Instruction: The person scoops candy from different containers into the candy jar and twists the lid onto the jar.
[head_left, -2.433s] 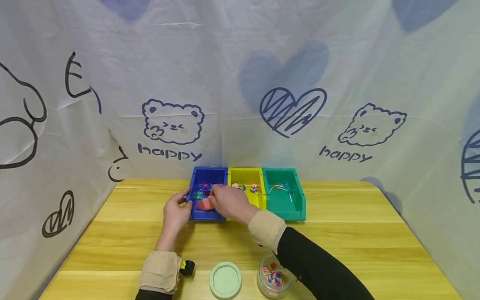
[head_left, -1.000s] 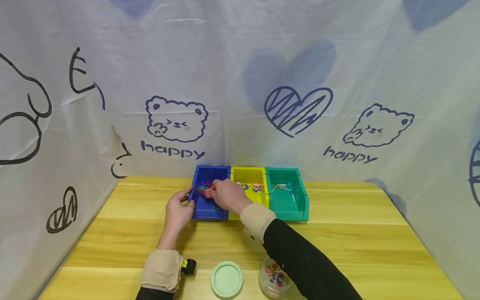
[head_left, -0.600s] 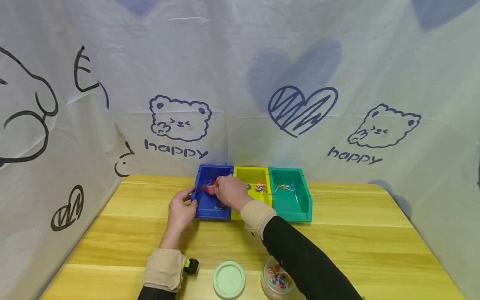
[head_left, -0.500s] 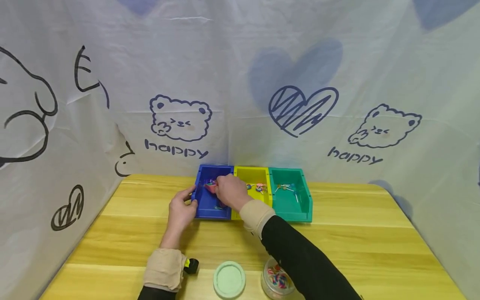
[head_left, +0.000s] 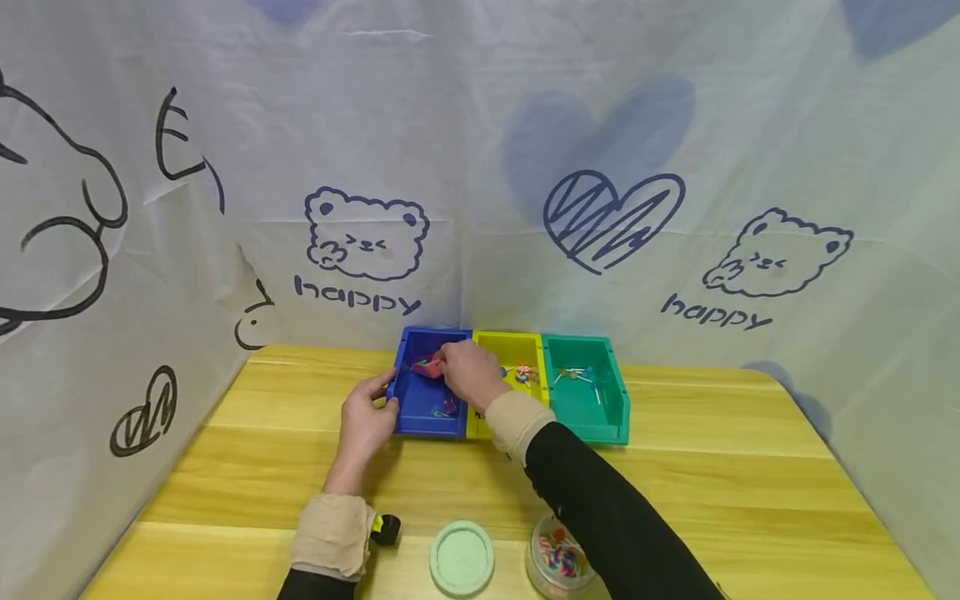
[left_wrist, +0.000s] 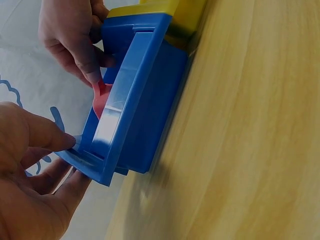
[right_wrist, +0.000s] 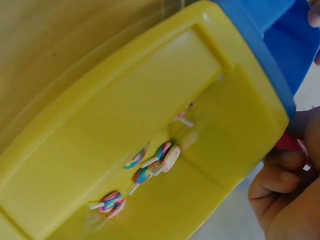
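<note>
My right hand grips a small pink-red scoop over the back part of the blue bin. Coloured bits show at the scoop's mouth, too small to tell apart. Several shiny coloured pieces lie near the bin's front right. With thumb and fingers on either side, my left hand pinches the blue bin's left wall. In the left wrist view, the scoop is partly hidden behind the bin's front wall. Fingers cover most of its handle.
A yellow bin with small lollipops adjoins the blue one. Beyond it, a green bin holds several thin-stemmed pieces. Nearer me stand a clear jar of lollipops, partly under my right sleeve, and a pale green lid.
The scoop has moved from the blue bin's front to its back, then a little upward. Fewer pieces show on the bin floor. My left hand keeps its hold; the head view has shifted slightly.
</note>
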